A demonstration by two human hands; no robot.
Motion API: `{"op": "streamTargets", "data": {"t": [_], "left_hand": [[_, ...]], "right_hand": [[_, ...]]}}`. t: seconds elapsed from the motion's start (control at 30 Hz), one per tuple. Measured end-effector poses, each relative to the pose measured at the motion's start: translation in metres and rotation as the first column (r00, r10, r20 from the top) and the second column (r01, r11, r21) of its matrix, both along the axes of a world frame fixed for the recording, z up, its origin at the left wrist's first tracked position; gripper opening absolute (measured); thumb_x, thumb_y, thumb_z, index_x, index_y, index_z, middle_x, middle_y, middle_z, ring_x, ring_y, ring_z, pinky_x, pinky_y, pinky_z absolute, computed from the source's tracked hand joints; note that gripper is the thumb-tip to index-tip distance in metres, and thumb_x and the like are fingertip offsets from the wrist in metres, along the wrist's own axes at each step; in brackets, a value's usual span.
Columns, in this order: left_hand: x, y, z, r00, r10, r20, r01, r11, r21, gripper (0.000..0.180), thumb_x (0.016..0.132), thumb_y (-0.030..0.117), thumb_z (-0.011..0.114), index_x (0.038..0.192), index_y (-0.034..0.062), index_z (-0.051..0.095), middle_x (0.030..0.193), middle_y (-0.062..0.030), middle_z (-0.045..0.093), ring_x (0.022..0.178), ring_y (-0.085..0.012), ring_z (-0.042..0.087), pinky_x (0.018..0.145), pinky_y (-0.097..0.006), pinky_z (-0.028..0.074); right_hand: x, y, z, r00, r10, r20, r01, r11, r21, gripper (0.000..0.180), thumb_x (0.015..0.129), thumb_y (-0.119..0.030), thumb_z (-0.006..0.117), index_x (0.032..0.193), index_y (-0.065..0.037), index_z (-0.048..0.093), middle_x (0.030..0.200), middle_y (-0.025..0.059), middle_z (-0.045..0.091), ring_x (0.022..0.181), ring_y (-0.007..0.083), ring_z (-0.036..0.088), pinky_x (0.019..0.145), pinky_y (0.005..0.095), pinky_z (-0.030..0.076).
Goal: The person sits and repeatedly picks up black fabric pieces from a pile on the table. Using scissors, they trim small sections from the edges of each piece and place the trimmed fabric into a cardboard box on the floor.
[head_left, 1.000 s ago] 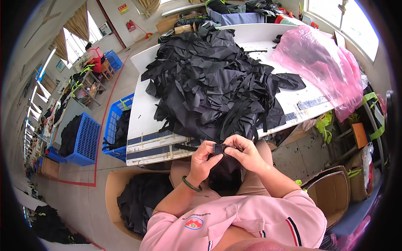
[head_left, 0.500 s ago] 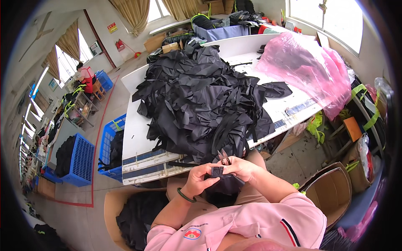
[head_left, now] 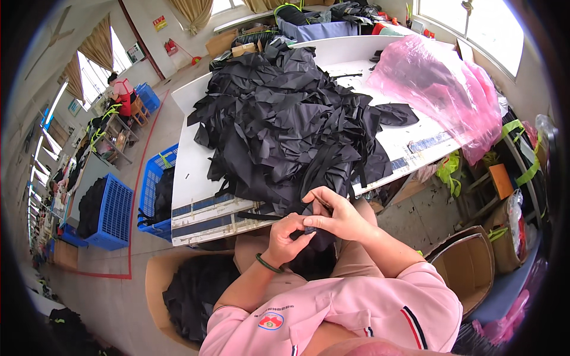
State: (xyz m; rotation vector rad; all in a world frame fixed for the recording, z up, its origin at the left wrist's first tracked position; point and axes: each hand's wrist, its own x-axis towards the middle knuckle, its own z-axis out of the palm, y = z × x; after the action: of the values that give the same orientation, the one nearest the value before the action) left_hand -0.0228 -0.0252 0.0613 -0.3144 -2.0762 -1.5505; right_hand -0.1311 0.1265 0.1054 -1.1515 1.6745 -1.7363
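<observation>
Close to the front edge of the table, my left hand [head_left: 287, 236] pinches a small black fabric piece [head_left: 310, 229] between thumb and fingers. My right hand [head_left: 337, 218] meets it there, thumb pressed on the same piece and fingers curled above. Dark material hangs below the hands over my lap. Snips seen in the right hand earlier do not show clearly now; the curled fingers may hide them. Just beyond the hands, a large heap of black cut fabric [head_left: 273, 130] covers much of the white table [head_left: 189, 151].
A pink plastic bag [head_left: 442, 89] lies at the table's right. Beside my left leg stands a cardboard box [head_left: 155, 291] of black fabric; another cardboard box [head_left: 475, 261] is at right. Blue crates [head_left: 116, 213] stand on the left floor. Farther off, a person [head_left: 123, 98] works.
The right hand's fingers have lifted and curled over the black piece, and the snips' blades have gone from sight. The piece has turned and is more covered. The view has shifted slightly.
</observation>
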Motion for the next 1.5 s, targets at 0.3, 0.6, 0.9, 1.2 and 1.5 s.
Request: {"op": "streamTargets", "data": {"t": [0.3,0.6,0.9,1.2,1.5], "left_hand": [[-0.007,-0.007,-0.011,0.970,0.243,-0.022,-0.231,0.945,0.233,0.012,0.076,-0.010,0.062,0.086,-0.0031,0.062,0.094,-0.0112,0.066,0.084,-0.0168,0.060,0.080,-0.027,0.044],[-0.009,0.002,-0.023,0.960,0.272,-0.065,-0.229,0.897,0.377,0.012,0.080,-0.010,0.063,0.091,-0.0047,0.061,0.098,-0.0104,0.065,0.087,-0.0122,0.057,0.082,-0.025,0.044],[-0.009,0.002,-0.029,0.959,0.280,-0.045,-0.247,0.903,0.351,0.015,0.081,-0.008,0.063,0.096,-0.0048,0.062,0.105,-0.0134,0.066,0.087,-0.0122,0.058,0.081,-0.026,0.045],[-0.009,0.004,-0.031,0.959,0.282,-0.041,-0.251,0.905,0.343,0.014,0.081,-0.007,0.065,0.094,-0.0045,0.062,0.106,-0.0138,0.066,0.088,-0.0126,0.059,0.082,-0.026,0.046],[-0.008,0.006,-0.036,0.963,0.265,0.044,-0.265,0.914,0.307,0.016,0.077,-0.006,0.067,0.092,-0.0014,0.063,0.102,-0.0129,0.068,0.085,-0.0150,0.060,0.080,-0.028,0.046]], "right_hand": [[0.002,0.014,0.005,0.958,-0.155,-0.239,0.189,0.974,0.126,0.026,0.092,-0.022,0.062,0.106,-0.001,0.058,0.083,-0.0008,0.056,0.073,0.0068,0.049,0.067,0.0219,0.042],[0.029,0.007,-0.037,0.946,0.000,0.325,-0.043,0.991,0.125,0.033,0.093,-0.035,0.059,0.082,-0.005,0.051,0.057,-0.0034,0.048,0.046,0.0021,0.043,0.041,0.0186,0.032],[0.028,0.000,-0.043,0.971,-0.041,0.235,-0.016,0.971,0.239,0.038,0.087,-0.037,0.067,0.083,0.000,0.057,0.057,0.0006,0.050,0.048,0.0064,0.048,0.044,0.0252,0.037],[0.025,0.001,-0.049,0.930,0.026,0.367,-0.100,0.978,0.184,0.037,0.089,-0.036,0.065,0.083,0.000,0.057,0.055,-0.0005,0.050,0.049,0.0057,0.046,0.044,0.0247,0.036],[0.024,-0.001,-0.054,0.989,-0.122,-0.080,0.136,0.972,0.193,0.038,0.084,-0.035,0.070,0.080,0.001,0.055,0.055,0.0064,0.048,0.048,0.0129,0.048,0.046,0.0304,0.038]]}}
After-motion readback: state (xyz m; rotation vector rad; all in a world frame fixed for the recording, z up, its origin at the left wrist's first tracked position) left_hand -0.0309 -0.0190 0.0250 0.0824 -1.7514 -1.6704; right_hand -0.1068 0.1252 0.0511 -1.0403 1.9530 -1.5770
